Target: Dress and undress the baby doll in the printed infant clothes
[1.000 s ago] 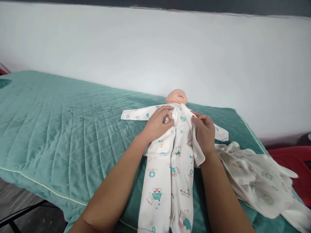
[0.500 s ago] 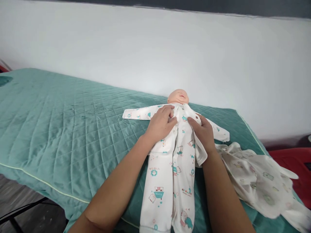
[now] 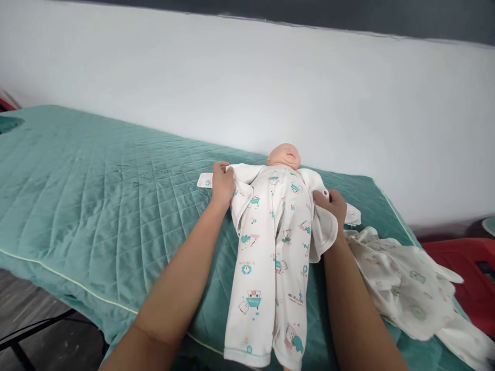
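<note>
A baby doll (image 3: 285, 155) lies on its back on the teal quilted mattress (image 3: 96, 180), dressed in a white printed sleepsuit (image 3: 270, 247) whose legs run toward me. My left hand (image 3: 222, 183) is closed on the suit's left front edge near the doll's outstretched sleeve. My right hand (image 3: 328, 203) grips the suit's right front flap beside the doll's other arm. The two flaps are held apart, away from the chest.
A second white printed garment (image 3: 402, 281) lies crumpled on the mattress to the right. A red object (image 3: 464, 263) stands past the mattress's right edge. A white wall (image 3: 247, 87) runs behind. The floor and a dark frame show at lower left.
Both hands left the middle of the doll's chest and moved outward, my left to the left and my right to the right, pulling the suit's front flaps apart.
</note>
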### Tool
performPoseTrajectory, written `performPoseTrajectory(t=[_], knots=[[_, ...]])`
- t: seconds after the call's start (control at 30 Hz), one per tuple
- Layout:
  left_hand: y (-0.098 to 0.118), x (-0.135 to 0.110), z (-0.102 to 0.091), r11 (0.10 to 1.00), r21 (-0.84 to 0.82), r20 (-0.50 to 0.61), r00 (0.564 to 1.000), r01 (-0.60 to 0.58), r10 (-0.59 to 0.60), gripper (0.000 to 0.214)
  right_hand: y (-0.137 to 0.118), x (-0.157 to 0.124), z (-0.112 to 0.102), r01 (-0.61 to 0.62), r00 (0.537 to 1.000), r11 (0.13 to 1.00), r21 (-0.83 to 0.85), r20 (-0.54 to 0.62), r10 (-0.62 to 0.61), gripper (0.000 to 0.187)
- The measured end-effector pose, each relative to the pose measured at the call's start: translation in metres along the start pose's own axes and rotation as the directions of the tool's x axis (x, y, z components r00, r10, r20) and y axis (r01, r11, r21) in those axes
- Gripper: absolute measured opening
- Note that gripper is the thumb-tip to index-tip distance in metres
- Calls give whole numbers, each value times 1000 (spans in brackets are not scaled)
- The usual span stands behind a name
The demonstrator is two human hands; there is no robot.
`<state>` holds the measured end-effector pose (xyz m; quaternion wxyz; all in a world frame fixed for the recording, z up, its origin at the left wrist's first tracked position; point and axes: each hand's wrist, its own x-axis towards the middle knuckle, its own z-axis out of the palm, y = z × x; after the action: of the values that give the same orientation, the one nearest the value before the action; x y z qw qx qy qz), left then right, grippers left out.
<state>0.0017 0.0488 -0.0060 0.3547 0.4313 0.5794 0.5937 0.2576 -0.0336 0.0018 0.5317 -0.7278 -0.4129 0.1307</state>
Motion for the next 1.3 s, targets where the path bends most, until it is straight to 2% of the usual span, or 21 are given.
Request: performPoseTrajectory(t=[0.1,0.2,0.33,0.4,0.47,0.53,0.6,0.67,0.7,0.73,0.9,1.1,1.13,1.2,1.27,1.3], knots=[[-9,7,-13,968,219,16,992,-123,122,18,13,11,-11,19,998,989,-148,-53,-28,21],[-12,11,-31,862,457,33,973,-218,228,21,30,24,-35,74,989,957,-280,-103,-106,20],[-12,12,-45,787,584,0,970,-198,244,23,49,40,-64,44,982,941,-335,-159,-103,18],[-11,10,-44,743,637,1,964,-204,264,26,53,41,-66,51,980,936,-349,-164,-115,11],[-9,6,-39,693,672,42,948,-261,316,29,50,36,-60,152,959,914,-375,-169,-229,19],[-6,0,-32,616,674,159,895,-407,417,34,44,28,-48,331,898,851,-409,-140,-417,36],[-5,-6,-25,497,624,349,784,-603,513,39,38,18,-32,500,824,762,-411,-43,-564,43],[-5,-11,-19,405,535,518,666,-742,537,40,36,11,-16,605,779,699,-382,101,-619,42],[-6,-12,-16,384,507,567,634,-772,526,40,36,9,-9,632,766,681,-370,166,-621,41],[-7,-13,-14,374,498,595,621,-783,510,40,37,9,-3,644,760,670,-368,216,-613,41],[-13,-9,-10,360,566,599,670,-742,438,45,39,12,6,597,798,631,-495,288,-529,46],[-12,-7,-12,356,649,525,735,-672,429,45,27,4,2,599,790,510,-618,350,-504,51],[-12,-6,-15,365,673,489,758,-643,432,44,27,4,2,586,798,506,-633,344,-494,51],[-13,0,-21,411,738,373,831,-536,414,42,28,6,0,539,830,522,-661,308,-465,47],[-15,6,-29,479,774,257,897,-413,358,42,31,10,-2,469,871,566,-678,248,-425,47],[-16,9,-32,507,776,225,916,-375,332,42,33,11,-3,439,886,588,-680,220,-407,48]])
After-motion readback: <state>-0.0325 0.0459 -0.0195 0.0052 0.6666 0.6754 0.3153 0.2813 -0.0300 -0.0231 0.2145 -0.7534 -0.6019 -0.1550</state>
